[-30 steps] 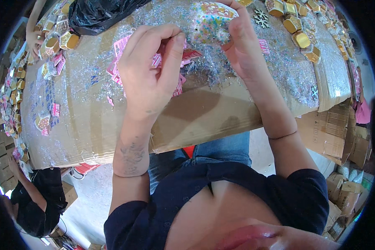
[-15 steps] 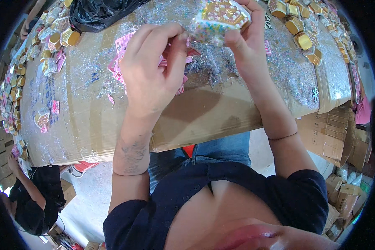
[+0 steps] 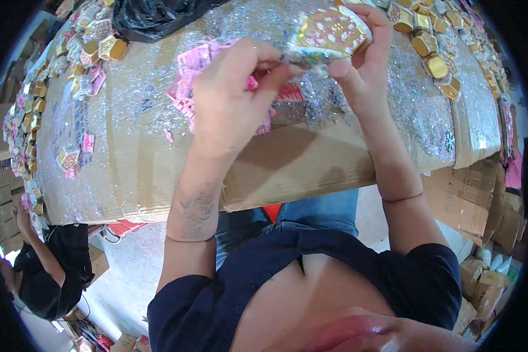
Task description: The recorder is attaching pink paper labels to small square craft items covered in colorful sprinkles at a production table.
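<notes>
My right hand (image 3: 366, 82) grips a gold ornament (image 3: 331, 36) with white edging, pale flakes on its face and coloured glitter along its lower side. Its thumb presses the lower edge while the fingers curl round the far side. Close to the ornament's lower left corner, my left hand (image 3: 229, 97) has thumb and fingertips pinched together; what they hold is too small to make out. A bit of pink shows within that hand. Beneath it lies a pile of pink printed tags (image 3: 192, 60), and a red tag (image 3: 291, 92) lies just right of the fingertips.
Glitter covers the cardboard-topped table (image 3: 299, 161). Gold ornaments (image 3: 436, 66) crowd the right side, with more (image 3: 111, 47) at left. A black plastic bag (image 3: 152, 20) lies at the back. Another person (image 3: 56, 264) works at far left; cartons (image 3: 460, 196) stand at right.
The ornament in my right hand has turned so its gold face shows more fully. My left hand has shifted right, its fingertips now nearer the ornament's lower corner. The view has shifted slightly.
</notes>
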`<state>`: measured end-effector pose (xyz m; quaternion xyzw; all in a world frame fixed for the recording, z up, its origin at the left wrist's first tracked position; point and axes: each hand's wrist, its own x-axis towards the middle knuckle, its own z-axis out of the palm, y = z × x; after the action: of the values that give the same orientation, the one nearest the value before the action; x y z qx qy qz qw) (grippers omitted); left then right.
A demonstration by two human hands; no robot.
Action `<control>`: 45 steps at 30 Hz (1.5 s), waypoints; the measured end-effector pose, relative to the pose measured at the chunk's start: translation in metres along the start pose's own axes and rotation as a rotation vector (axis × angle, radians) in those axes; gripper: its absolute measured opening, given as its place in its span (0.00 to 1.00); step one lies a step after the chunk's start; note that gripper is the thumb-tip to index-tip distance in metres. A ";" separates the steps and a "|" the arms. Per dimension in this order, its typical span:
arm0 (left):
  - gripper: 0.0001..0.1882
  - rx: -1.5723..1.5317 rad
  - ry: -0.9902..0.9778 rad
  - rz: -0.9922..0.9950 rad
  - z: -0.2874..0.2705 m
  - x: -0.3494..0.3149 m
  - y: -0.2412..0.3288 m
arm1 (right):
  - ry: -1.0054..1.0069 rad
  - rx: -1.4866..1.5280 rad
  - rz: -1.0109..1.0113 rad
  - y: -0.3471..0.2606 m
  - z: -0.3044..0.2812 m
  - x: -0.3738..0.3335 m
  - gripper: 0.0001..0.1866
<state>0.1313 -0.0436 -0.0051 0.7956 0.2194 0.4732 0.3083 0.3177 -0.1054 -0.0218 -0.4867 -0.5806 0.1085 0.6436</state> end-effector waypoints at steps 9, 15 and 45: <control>0.35 -0.420 -0.111 -0.294 -0.029 0.000 0.009 | -0.270 0.364 0.152 0.005 -0.001 0.003 0.47; 0.49 -0.004 0.554 -0.568 -0.169 0.021 -0.082 | -0.506 -0.487 0.004 0.010 -0.002 0.000 0.20; 0.09 0.052 0.033 -0.217 -0.059 0.016 -0.009 | -0.412 -1.039 -0.238 0.011 -0.004 -0.009 0.08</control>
<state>0.0860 -0.0099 0.0200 0.7670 0.3213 0.4441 0.3335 0.3228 -0.1084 -0.0351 -0.6393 -0.7221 -0.1719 0.2010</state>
